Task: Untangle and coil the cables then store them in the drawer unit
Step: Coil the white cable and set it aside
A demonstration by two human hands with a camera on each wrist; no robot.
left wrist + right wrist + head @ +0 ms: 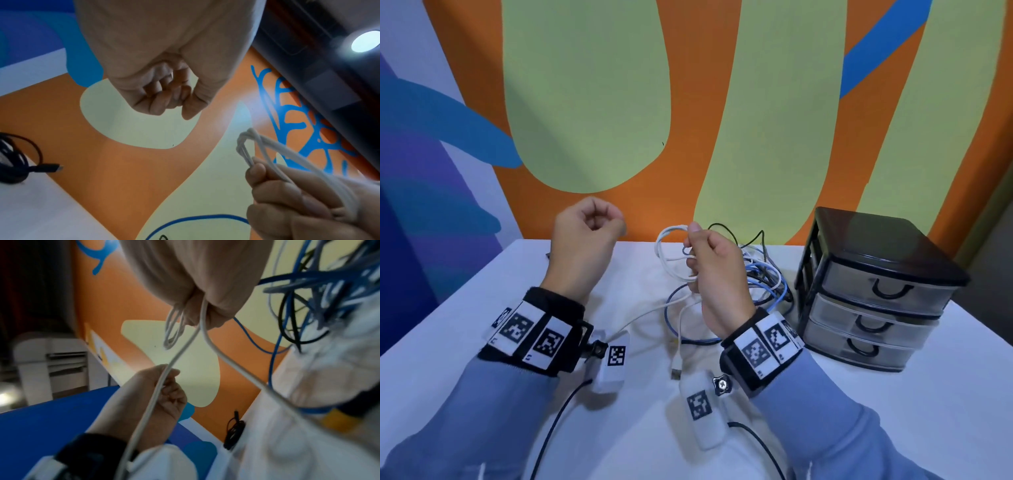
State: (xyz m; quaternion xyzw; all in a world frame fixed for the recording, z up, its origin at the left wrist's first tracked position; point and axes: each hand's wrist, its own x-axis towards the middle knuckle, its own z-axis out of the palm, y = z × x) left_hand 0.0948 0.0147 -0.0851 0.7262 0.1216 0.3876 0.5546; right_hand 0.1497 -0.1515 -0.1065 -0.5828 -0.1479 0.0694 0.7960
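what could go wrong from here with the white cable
1. The right hand pinches several loops of the white cable loosely; they could spring apart, and the left hand is curled and holds nothing.
2. The cable's tail runs down past the blue cable and the tangled pile, so pulling may snag or drag those.
3. All three drawers of the drawer unit look closed; opening one needs a free hand, which may loosen the coil.

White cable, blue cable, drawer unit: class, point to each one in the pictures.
white cable (pixel 667 236): head view, on the coiled loops.
blue cable (pixel 671 329): head view, on its loop lying on the table.
drawer unit (pixel 873 281): head view, on the top drawer front.
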